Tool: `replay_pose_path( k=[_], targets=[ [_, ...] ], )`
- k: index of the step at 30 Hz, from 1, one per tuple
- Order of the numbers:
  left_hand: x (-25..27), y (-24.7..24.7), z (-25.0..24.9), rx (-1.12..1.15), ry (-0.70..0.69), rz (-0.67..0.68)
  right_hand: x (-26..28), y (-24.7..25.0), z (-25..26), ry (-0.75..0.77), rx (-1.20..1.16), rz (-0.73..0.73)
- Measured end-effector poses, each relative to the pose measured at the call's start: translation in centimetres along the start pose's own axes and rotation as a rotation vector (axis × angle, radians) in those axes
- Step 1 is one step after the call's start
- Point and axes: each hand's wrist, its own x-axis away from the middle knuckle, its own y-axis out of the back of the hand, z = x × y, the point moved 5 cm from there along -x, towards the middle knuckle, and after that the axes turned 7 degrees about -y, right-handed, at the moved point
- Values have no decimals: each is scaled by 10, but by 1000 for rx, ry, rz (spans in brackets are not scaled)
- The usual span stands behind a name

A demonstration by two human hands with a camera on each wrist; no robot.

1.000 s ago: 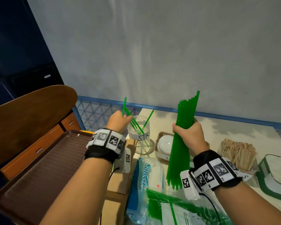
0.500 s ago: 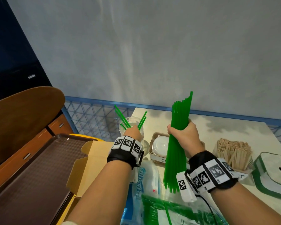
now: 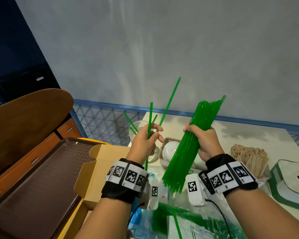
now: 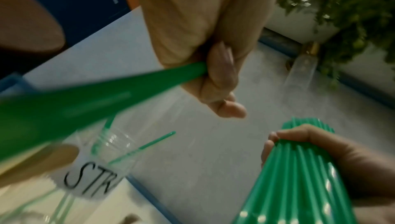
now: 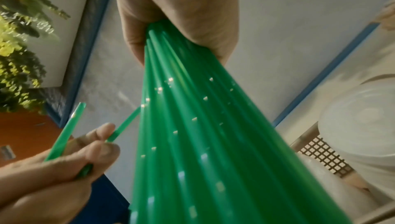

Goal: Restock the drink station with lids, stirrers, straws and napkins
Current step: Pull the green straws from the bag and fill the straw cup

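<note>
The right hand (image 3: 204,144) is wrapped round a thick bundle of straws (image 3: 188,145), fingers curled tight about its middle. The straws are thin, glossy green tubes of one length, packed side by side; the bundle tilts, its top leaning away from the clear cup (image 3: 138,128) and its lower ends fanning slightly above the plastic wrapping (image 3: 188,225) at the near edge of the desk (image 3: 248,140). The left hand (image 3: 145,142) is raised just in front of the clear cup and pinches loose straws (image 3: 150,118), two of them it seems, though the wrist view is blurred; one stands nearly upright, another slants up toward the bundle. The cup is transparent, bears a label beginning "STR" and already holds a few green straws leaning against its rim. Just beside the cup, on the bundle's side, a lattice basket (image 3: 167,144) holds white domed lids (image 3: 171,150). Beyond the basket from the cup stand wooden stirrers (image 3: 248,157), then a green-trimmed napkin box (image 3: 290,183).
</note>
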Motion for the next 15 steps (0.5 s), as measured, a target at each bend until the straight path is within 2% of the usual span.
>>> replay_pose_path(
  k=[2,4,7,9,13,15],
  targets=[
    [10,-6,1,96,58,126,3,3,5,2,-46,-1],
    [17,-9,5,88,98,218,4,5,7,-5,-79,10],
    [27,-13,11,47,155,292,6,12,7,-41,-132,-1],
    [32,-15,12,72,173,276,9,16,6,-50,-137,-32],
    [35,-12,10,161,187,114,15,28,5,2,-170,-172],
    [38,-13,8,161,188,106,18,30,6,-1,-192,-167]
  ],
)
